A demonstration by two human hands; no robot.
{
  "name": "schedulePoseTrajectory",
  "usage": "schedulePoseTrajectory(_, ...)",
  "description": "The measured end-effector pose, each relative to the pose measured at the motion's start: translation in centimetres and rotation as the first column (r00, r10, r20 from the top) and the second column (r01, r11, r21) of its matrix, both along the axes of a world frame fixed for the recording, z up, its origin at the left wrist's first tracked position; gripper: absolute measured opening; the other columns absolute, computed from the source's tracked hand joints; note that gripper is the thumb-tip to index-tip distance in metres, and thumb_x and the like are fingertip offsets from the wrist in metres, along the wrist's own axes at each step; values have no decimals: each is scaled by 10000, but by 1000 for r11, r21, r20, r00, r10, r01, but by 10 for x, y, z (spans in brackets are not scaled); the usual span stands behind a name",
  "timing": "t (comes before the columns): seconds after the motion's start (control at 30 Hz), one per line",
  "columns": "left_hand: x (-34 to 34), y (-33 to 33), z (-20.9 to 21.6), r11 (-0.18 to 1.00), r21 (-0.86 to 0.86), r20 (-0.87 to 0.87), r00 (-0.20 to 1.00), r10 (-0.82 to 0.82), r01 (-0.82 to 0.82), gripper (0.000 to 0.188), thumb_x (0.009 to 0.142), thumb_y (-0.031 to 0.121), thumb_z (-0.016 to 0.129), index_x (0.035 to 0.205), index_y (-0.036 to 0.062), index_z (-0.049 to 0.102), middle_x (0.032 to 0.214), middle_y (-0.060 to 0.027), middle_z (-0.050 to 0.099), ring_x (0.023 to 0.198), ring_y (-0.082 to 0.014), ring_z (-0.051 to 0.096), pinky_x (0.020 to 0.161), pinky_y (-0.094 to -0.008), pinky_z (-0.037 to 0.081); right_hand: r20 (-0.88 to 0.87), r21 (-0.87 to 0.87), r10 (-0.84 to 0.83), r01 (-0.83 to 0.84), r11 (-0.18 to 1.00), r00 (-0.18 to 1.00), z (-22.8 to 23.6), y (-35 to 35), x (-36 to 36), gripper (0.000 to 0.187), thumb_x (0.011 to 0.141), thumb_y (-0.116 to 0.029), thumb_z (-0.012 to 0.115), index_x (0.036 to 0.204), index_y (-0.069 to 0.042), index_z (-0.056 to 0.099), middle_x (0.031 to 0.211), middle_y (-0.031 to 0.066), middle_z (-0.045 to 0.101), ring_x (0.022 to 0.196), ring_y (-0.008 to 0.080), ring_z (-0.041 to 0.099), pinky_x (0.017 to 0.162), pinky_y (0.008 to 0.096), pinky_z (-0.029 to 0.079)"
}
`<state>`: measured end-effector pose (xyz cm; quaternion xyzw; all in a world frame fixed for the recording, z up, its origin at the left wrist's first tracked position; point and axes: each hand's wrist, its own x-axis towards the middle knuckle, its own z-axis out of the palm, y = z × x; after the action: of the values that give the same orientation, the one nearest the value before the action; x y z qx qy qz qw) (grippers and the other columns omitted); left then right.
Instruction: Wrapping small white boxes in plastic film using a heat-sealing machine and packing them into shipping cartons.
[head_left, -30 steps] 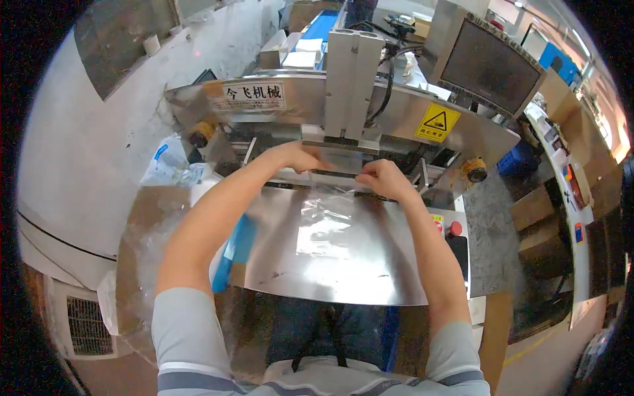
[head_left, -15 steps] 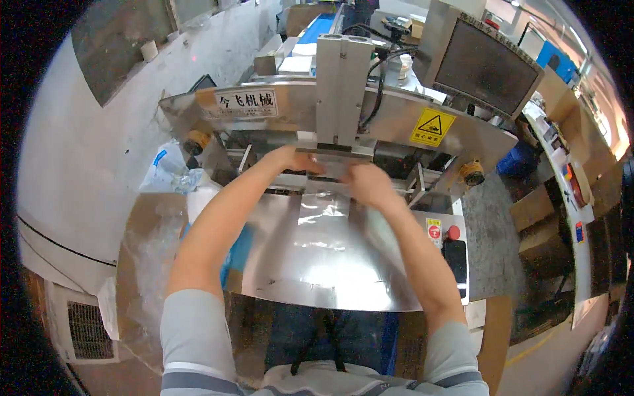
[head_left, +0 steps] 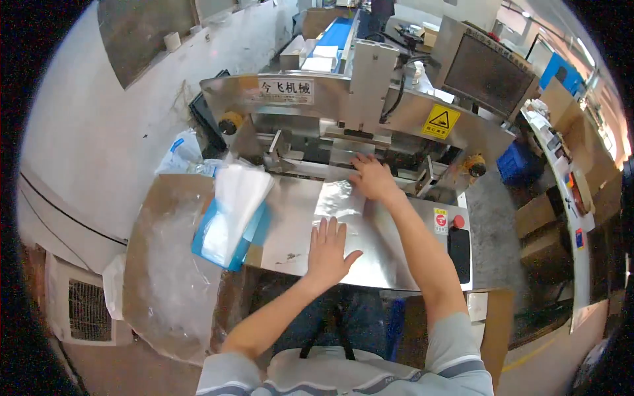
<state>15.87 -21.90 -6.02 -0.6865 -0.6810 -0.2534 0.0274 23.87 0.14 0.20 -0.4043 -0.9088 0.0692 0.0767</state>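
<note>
My left hand (head_left: 328,254) lies spread on the brushed steel worktop (head_left: 284,228), its fingertips at the near end of a shiny clear plastic bag or film (head_left: 338,198). The film runs away from me toward the slot under the machine's upright press column (head_left: 372,86). At the slot, my right hand (head_left: 374,178) has its fingers stretched out over the film's far part, just in front of the metal bar (head_left: 356,134). Neither hand grips anything that I can see.
A stack of white translucent sheets or bags (head_left: 241,188) rests on a blue packet (head_left: 228,251) at the left. Beside it sits a carton (head_left: 142,264) of clear plastic. A red button (head_left: 457,222) and a black phone-like slab (head_left: 459,251) are at the right. A monitor (head_left: 489,72) stands behind.
My left hand has left the bar and come back toward me, flattening on the worktop. My right hand stays near the slot, fingers now extended. The view has shifted, uncovering the white stack.
</note>
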Motion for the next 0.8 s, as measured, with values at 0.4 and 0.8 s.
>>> schedulePoseTrajectory(0.4,3,-18,-2,992,130,121,993,-16,1,650,903,446,595,1326,-33,474,1345,-299,471,1300,-449,399,1106,-586,261,-60,-11,57,-58,998,997,-12,10,-1,576,891,-280,613,1418,-124,442,1476,123,443,1385,400,363,1050,630,349)
schedulePoseTrajectory(0.8,1,-25,-10,1000,12,115,993,-2,0,605,943,442,542,1329,-19,477,1387,-244,475,1326,-406,406,1112,-609,239,-51,-5,-11,11,1000,999,13,5,-6,751,966,-556,408,1530,-97,222,1474,272,386,1350,440,396,1083,660,260)
